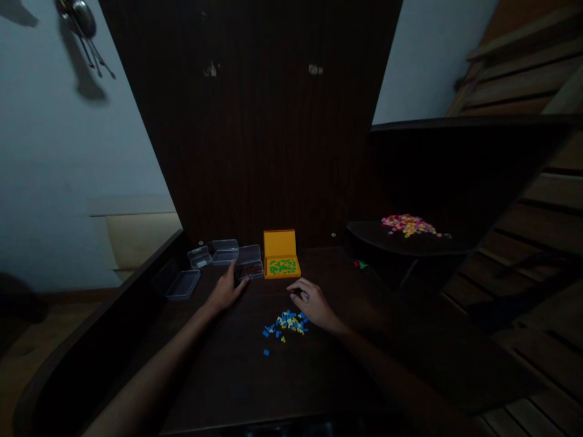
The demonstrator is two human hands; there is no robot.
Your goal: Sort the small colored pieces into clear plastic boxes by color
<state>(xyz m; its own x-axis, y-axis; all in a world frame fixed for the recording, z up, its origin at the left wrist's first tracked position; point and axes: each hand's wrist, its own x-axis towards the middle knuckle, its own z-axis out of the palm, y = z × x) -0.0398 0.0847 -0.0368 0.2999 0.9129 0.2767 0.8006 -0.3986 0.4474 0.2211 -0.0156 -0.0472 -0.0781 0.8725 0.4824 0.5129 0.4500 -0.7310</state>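
My left hand [226, 290] lies flat on the dark table [237, 376], fingers stretched toward a clear plastic box [249, 263] holding dark pieces. It holds nothing. My right hand [312, 301] rests on the table with fingers curled, just right of a small heap of blue, yellow and white pieces [286, 324]; what its fingertips hold, if anything, is too small to see. An open orange box [280, 255] with green pieces in its tray stands behind and between the hands.
Further clear plastic boxes [225, 250] and an open one [182, 284] sit at the table's back left. A round dark stool [401, 246] to the right carries a pile of pink and yellow pieces [407, 224]. A red and green bit [359, 264] lies nearby.
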